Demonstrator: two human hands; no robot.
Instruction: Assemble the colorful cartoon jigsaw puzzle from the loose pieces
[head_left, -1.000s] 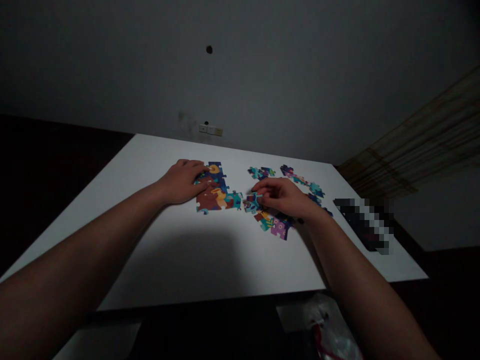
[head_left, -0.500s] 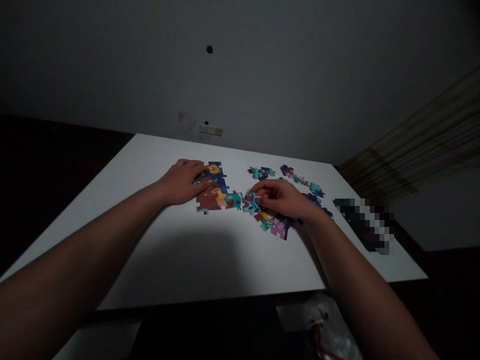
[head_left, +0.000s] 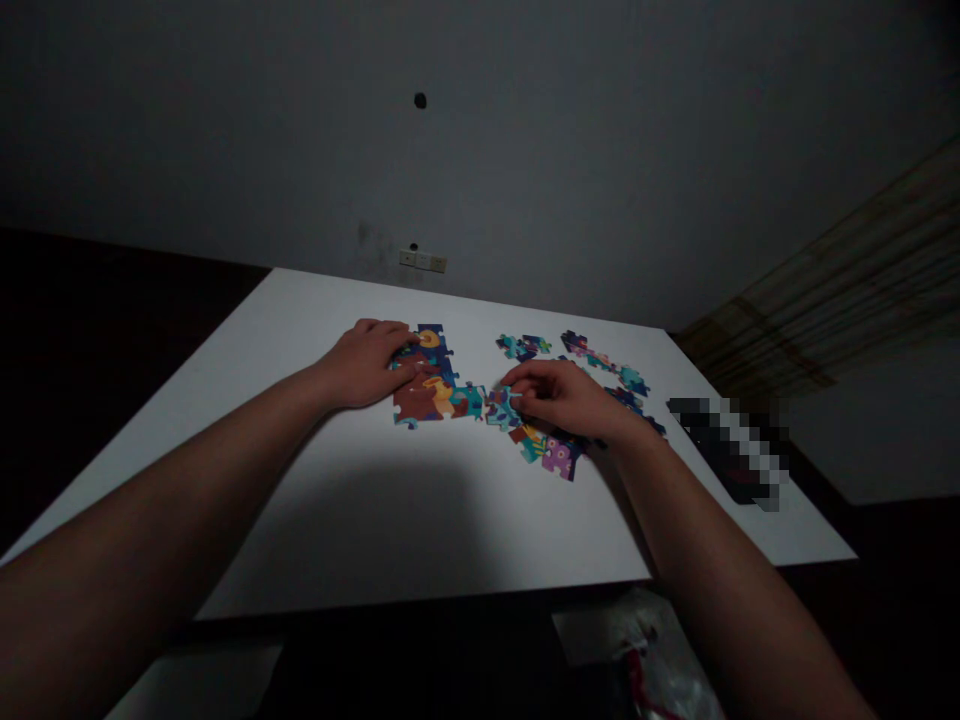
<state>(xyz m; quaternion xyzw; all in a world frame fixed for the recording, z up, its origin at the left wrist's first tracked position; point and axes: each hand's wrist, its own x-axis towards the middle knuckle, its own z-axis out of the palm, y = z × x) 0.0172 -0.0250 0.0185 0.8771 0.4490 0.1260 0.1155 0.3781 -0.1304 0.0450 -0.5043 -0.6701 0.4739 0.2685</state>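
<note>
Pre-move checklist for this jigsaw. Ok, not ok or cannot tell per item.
1. Left hand flat on assembled jigsaw section: ok.
2. Right hand gripping teal piece: cannot tell, fingers cover it.
3. Teal piece seated against the section: cannot tell, joint too small.
4. Purple piece free of the hand: ok.
5. Blurred dark object apart from the pieces: ok.

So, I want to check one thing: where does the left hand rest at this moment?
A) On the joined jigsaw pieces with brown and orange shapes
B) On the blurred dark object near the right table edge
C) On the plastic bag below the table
A. The left hand lies on the joined jigsaw pieces, with its fingers over their upper left part.
</note>
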